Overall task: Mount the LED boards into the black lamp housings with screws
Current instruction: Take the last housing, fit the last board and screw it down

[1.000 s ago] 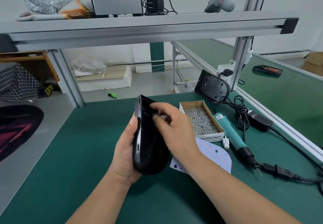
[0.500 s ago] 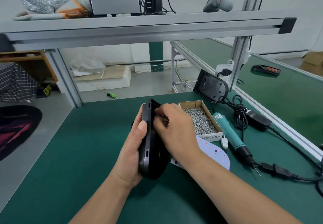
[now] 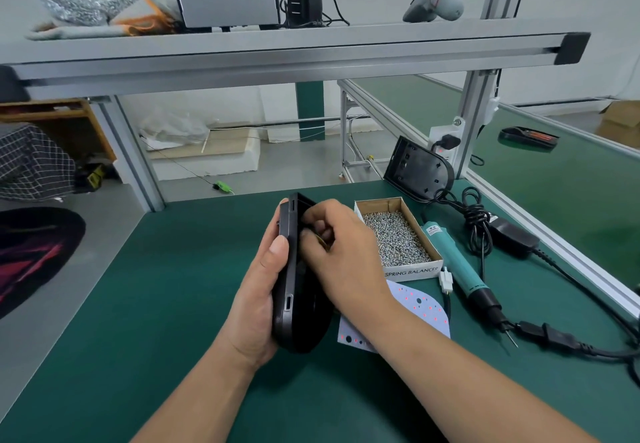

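My left hand (image 3: pixel 258 299) grips a black lamp housing (image 3: pixel 289 290), held on edge above the green table with its open side turned right. My right hand (image 3: pixel 341 252) reaches into that open side with curled fingers; what the fingertips pinch is hidden. A white LED board (image 3: pixel 420 309) with red dots lies flat on the table under my right wrist. A cardboard box of silver screws (image 3: pixel 396 238) stands just right of my hands. A teal electric screwdriver (image 3: pixel 460 269) lies beside the box, tip toward me. A second black housing (image 3: pixel 417 169) leans at the back right.
The screwdriver's black cable and power adapter (image 3: pixel 512 240) trail along the table's right edge by an aluminium rail (image 3: pixel 568 252). An overhead shelf (image 3: pixel 277 51) carries a screw bag, a grey unit and a charger. The green table (image 3: pixel 156 304) stretches left of my hands.
My left hand has turned the housing further onto its edge, so its narrow side faces me. My right hand has pushed deeper into the open side.
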{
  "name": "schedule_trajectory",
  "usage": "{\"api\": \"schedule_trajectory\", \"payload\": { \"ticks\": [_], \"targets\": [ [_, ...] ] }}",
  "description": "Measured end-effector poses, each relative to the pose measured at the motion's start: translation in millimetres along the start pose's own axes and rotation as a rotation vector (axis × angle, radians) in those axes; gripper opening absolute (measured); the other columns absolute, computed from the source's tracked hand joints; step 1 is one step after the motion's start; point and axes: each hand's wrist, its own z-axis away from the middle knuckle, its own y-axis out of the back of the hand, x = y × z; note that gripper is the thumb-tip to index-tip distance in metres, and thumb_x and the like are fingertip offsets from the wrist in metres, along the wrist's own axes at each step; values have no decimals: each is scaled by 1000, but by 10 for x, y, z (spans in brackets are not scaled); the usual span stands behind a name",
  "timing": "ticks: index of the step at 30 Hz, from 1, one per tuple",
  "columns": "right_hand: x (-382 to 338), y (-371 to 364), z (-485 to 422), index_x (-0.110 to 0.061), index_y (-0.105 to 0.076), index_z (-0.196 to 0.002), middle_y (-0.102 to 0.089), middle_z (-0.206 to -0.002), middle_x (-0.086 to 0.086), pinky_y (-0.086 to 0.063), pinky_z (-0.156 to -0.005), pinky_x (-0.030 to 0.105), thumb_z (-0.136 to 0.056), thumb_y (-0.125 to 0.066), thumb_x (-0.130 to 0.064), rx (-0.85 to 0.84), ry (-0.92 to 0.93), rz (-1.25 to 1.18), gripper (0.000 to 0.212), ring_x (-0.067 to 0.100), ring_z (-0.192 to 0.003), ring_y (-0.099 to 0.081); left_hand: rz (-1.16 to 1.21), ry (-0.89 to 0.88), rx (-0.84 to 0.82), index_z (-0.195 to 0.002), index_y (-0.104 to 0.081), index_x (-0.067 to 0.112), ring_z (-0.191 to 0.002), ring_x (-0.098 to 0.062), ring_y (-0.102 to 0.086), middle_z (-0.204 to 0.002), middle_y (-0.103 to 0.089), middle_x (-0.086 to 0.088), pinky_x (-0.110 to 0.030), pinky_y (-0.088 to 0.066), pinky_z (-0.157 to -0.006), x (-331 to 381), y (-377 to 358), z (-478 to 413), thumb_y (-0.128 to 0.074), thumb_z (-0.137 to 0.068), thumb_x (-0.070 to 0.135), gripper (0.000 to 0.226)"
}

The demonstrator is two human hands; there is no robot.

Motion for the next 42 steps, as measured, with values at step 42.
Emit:
{"api": "schedule_trajectory", "payload": {
  "ticks": [42],
  "targets": [
    [-30, 369, -72, -21, -80, -113, -80, -105, -4, -57, -94, 30, -103, -53, 0, -424, -242, -326, 36, 10, -101, -73, -331, 36, 79, -156, -45, 30, -137, -40, -58, -146, -61, -17, -62, -43, -116, -97, 217, -101, -78, -92, 44, 74]
  ]
}}
